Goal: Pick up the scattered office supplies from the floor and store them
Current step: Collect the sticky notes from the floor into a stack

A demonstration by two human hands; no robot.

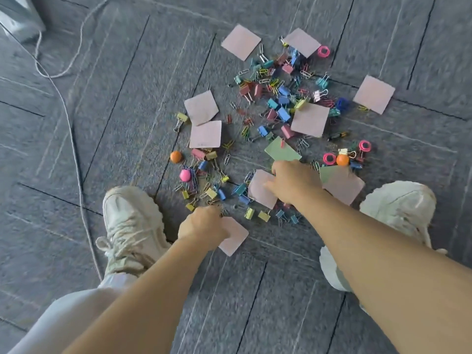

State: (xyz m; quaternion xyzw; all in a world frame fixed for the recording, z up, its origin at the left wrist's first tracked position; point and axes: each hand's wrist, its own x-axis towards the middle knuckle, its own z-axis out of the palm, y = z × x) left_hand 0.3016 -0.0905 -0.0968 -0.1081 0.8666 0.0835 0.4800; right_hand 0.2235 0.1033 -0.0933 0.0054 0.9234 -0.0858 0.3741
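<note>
Left hand (204,224): low over the carpet (122,103) beside the left shoe (130,226), fingers curled, gripping the edge of the near pink note (236,238).
Right hand (293,182): farther out, knuckles up, thumb lying on the second pink note (259,194); the fingers are hidden, so I cannot tell whether it pinches the note or only touches it.
Green note (282,150): flat on the carpet just beyond the right hand.
Other pink notes (205,134): spread flat around the pile, some overlapping.
Binder clips (282,113): many colours, thickest in the middle of the heap, with more between the two hands.
Paper clips (226,158): loose among the binder clips.
Orange ball (176,157): at the left edge of the scatter, near a pink ball (185,175).
Right shoe (398,203): touching one pink note's corner.
Cord (74,139): trails across the carpet, well apart from the supplies.
</note>
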